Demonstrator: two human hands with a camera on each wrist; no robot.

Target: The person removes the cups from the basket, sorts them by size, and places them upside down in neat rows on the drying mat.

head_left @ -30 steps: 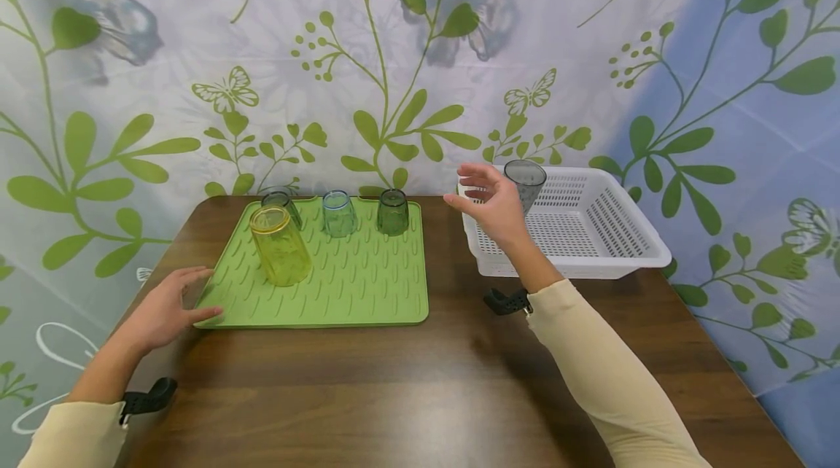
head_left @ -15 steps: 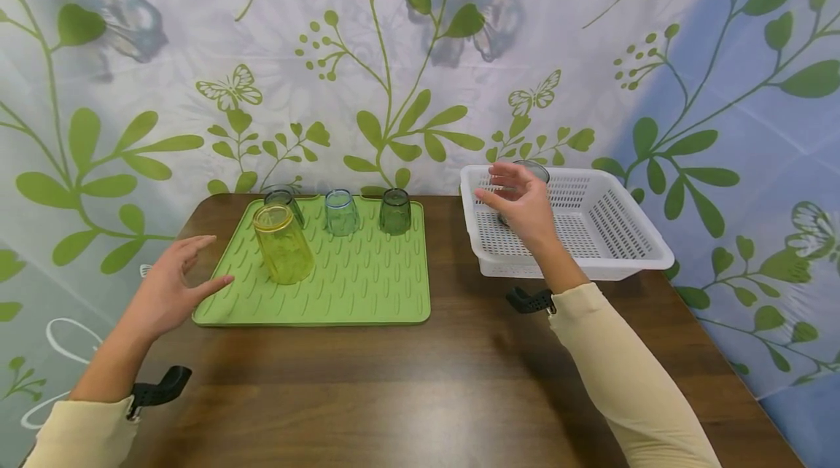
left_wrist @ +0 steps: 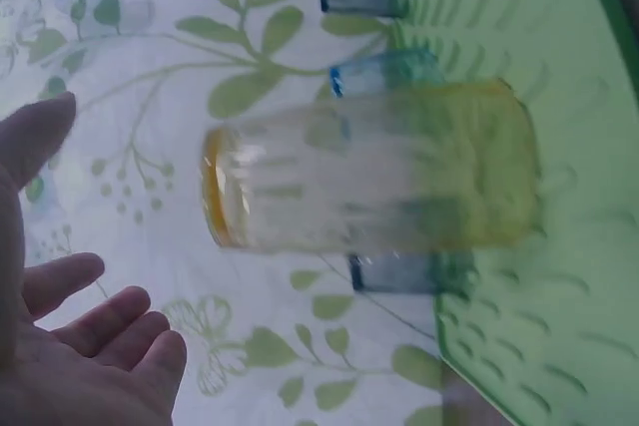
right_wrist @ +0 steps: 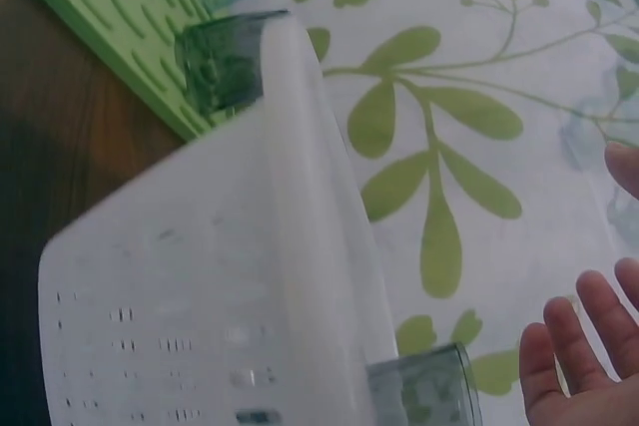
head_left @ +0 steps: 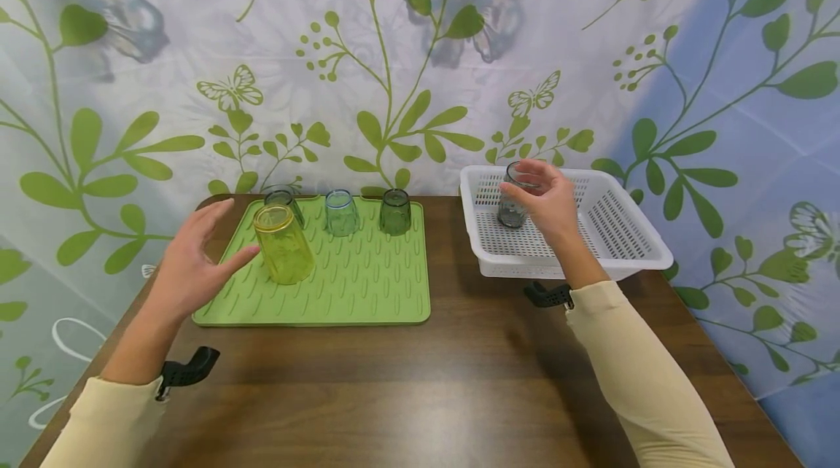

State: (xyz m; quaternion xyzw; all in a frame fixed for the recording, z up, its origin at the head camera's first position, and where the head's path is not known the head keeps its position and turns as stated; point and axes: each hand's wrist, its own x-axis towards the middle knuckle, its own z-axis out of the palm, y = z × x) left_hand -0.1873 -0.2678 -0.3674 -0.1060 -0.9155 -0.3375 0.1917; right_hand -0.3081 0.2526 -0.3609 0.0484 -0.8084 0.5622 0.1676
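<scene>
My left hand [head_left: 190, 267], thumb and fingers spread, hovers at the left side of a tall yellow glass [head_left: 285, 256]. The left wrist view shows a gap between that hand and the yellow glass [left_wrist: 379, 167]. The glass stands on a green drying mat [head_left: 361, 300]. On the right, my right hand [head_left: 551, 202] is over the white basket [head_left: 577, 264], fingers loosely bent beside a grey glass [head_left: 512, 209] standing in it. From the right wrist, the grey glass [right_wrist: 429, 386] shows above the basket's rim, apart from the fingertips.
Behind the yellow glass, a dark grey glass [head_left: 282, 198] stands partly hidden on the mat. A blue-rimmed glass [head_left: 341, 216] and a small dark green glass [head_left: 395, 213] stand along the mat's back edge. A patterned cloth [head_left: 420, 52] hangs behind the wooden table [head_left: 407, 388].
My left hand has come up from the mat's left edge and moved right, close to the yellow glass. My right hand has moved right past the grey glass, uncovering it.
</scene>
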